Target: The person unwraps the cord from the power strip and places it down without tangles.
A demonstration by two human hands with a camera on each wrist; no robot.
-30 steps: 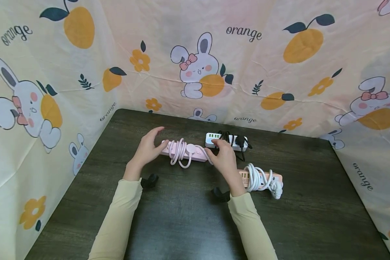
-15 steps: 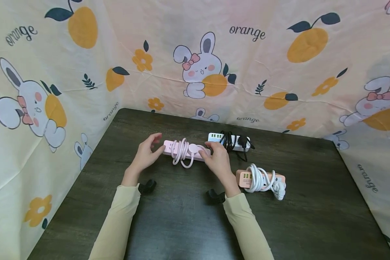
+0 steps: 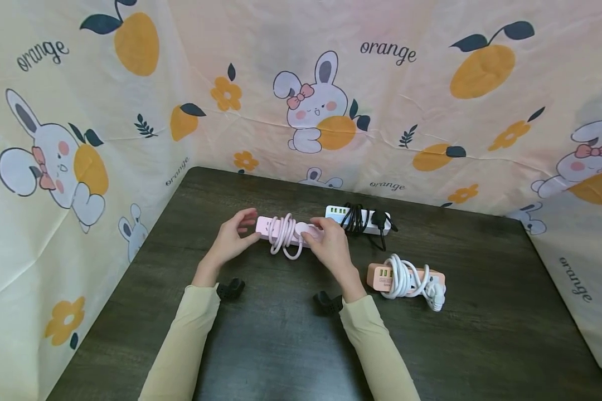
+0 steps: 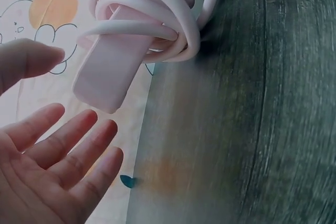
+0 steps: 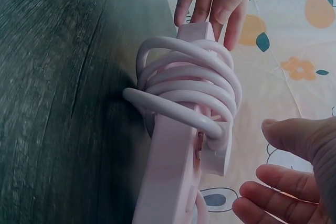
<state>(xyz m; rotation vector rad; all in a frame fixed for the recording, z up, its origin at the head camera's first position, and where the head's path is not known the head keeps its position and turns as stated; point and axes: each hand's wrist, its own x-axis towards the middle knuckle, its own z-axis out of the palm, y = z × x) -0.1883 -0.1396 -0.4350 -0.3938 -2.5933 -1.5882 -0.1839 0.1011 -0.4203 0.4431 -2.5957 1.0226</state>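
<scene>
A pink power strip (image 3: 264, 225) with its pink cord (image 5: 186, 85) wound round the middle lies on the dark table. At its left end is my left hand (image 3: 233, 235), thumb and fingers apart; in the left wrist view this left hand (image 4: 60, 163) has its fingers spread just off the strip's end. My right hand (image 3: 333, 249) reaches over the right end, overlapping it in the head view. From the right wrist, that right hand (image 5: 294, 177) shows a gap between thumb and fingers, beside the strip and its round plug (image 5: 215, 153).
Behind my right hand lies a white power strip (image 3: 336, 212) wrapped in black cord (image 3: 354, 218). An orange power strip (image 3: 381, 277) with a coiled white cord (image 3: 400, 278) is to the right. A printed cloth (image 3: 381, 100) stands behind the table (image 3: 481, 312).
My right hand has moved left, from beyond the pink power strip's right end to over it. The left hand stays by the left end. The head view has shifted slightly.
</scene>
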